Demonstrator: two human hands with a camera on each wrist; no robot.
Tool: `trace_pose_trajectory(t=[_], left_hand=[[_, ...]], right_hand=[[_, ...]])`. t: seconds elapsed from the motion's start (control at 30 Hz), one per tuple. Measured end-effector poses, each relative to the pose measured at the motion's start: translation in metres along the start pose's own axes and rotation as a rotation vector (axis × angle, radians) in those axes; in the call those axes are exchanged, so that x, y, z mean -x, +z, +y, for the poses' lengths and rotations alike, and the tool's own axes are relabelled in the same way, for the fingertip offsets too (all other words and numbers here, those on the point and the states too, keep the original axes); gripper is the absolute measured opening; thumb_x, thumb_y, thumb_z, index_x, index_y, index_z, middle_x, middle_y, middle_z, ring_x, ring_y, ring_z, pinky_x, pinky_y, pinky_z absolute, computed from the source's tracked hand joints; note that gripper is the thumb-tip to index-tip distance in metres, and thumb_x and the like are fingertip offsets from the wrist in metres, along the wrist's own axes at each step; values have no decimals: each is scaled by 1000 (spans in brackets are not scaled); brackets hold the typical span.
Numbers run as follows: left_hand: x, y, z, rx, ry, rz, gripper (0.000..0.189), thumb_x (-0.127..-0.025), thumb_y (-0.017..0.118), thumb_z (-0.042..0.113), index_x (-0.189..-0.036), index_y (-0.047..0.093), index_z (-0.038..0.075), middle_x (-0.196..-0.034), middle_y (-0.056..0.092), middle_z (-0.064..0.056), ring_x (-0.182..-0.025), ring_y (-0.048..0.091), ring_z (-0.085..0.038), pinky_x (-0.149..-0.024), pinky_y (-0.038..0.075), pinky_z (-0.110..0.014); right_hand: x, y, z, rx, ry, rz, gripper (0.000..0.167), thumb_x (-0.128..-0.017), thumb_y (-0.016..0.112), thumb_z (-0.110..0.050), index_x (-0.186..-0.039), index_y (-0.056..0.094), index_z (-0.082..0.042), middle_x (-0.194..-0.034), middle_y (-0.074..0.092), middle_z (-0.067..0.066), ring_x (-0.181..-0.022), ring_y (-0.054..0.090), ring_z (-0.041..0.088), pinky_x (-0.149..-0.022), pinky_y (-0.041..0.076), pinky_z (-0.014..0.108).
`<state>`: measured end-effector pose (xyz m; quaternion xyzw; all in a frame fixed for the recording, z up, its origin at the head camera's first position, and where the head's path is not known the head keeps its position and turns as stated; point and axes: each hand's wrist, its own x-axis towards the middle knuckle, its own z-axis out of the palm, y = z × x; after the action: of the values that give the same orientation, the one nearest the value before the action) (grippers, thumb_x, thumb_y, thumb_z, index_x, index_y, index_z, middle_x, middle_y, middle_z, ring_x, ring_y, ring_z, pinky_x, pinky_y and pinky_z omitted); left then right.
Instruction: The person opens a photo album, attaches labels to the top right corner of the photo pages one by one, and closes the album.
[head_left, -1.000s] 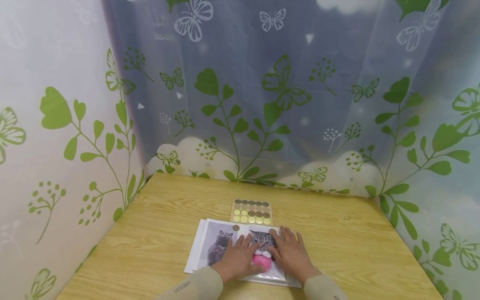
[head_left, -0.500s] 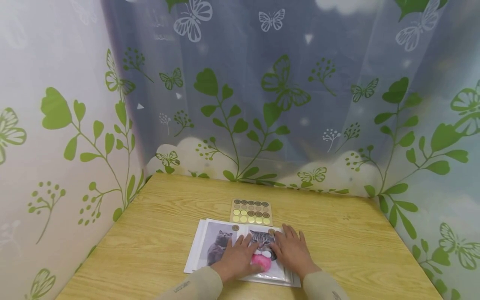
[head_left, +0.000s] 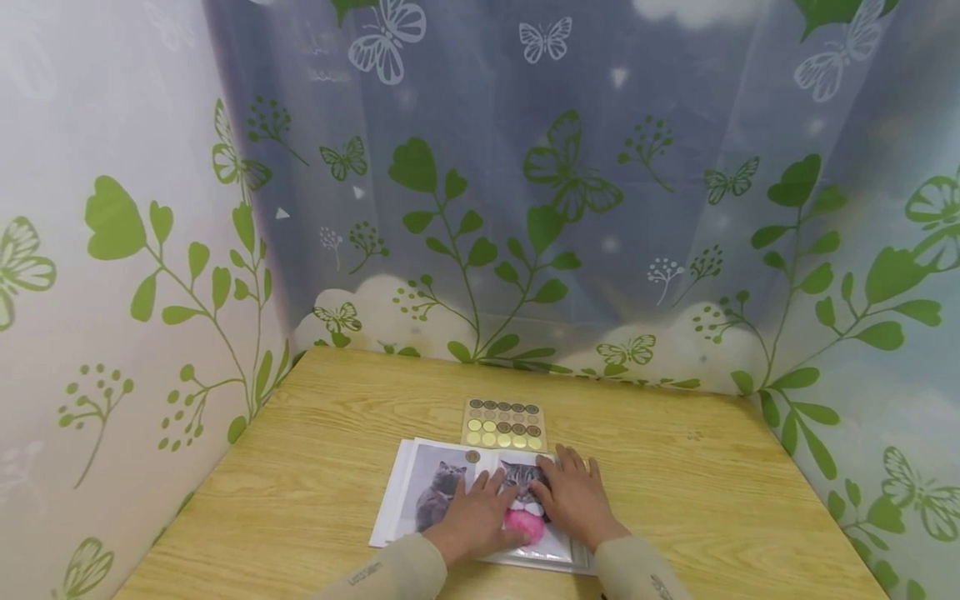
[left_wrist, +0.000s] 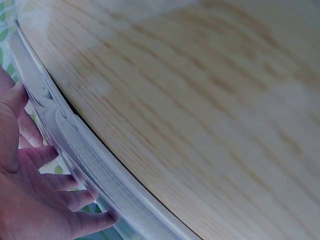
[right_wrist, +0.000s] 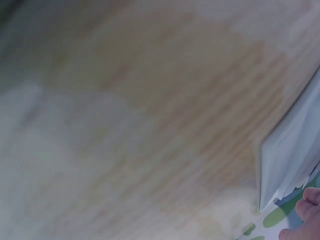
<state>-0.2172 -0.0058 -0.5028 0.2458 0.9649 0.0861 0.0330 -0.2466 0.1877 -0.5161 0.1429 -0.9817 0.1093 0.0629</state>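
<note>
An open photo album [head_left: 392,504] lies flat on the table, with a grey cat picture [head_left: 437,492] on its left page. The right page bears a tabby cat picture [head_left: 523,475] with a pink fluffy patch low down. My left hand [head_left: 474,518] rests across the middle of the album, fingers spread. My right hand [head_left: 579,500] lies on the right page, its fingertips covering the upper right corner. A round brown sticker [head_left: 472,457] sits at the left page's top right corner. In the left wrist view, the left hand's fingers [left_wrist: 82,222] touch the album above its thick page edges [left_wrist: 95,160].
Just beyond the album lies a sheet of round stickers [head_left: 504,423], some gold, some dark. The wooden table [head_left: 300,467] stretches out on both sides. Patterned curtains [head_left: 480,208] with leaves and butterflies hang behind it and at both sides.
The right hand has shifted a little left and now covers the round sticker that showed on the right page half a second ago. The left hand and album have stayed put.
</note>
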Motion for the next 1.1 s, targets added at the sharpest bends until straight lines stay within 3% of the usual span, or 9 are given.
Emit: trace_pose_trajectory(t=[0.57,0.77,1.1], left_hand=[[-2,-1,1,2,-2,4,82,-84,60,69,-147,48,19,-155,37,-14,-140,37,-38,-109,32,-64],[-4,2,1,18,-7,13,81,-83,61,70,-147,48,22,-154,39,-14,-139,37,-39,-110,30,-64],[0,-3,3,-4,-5,34,79,-84,62,67,-145,51,19,-153,40,-14,-139,38,-38,-111,28,-64]], right_hand=[[11,-1,8,69,-62,27,52,-99,54,-46,-141,56,-15,-149,41,24,-137,38,44,-111,21,68],[18,-6,8,49,-71,24,52,-98,57,-42,-141,56,-11,-149,41,26,-136,39,45,-111,21,68],[30,-9,8,21,36,1,60,-97,58,-45,-132,58,3,-147,42,29,-136,38,45,-111,21,68]])
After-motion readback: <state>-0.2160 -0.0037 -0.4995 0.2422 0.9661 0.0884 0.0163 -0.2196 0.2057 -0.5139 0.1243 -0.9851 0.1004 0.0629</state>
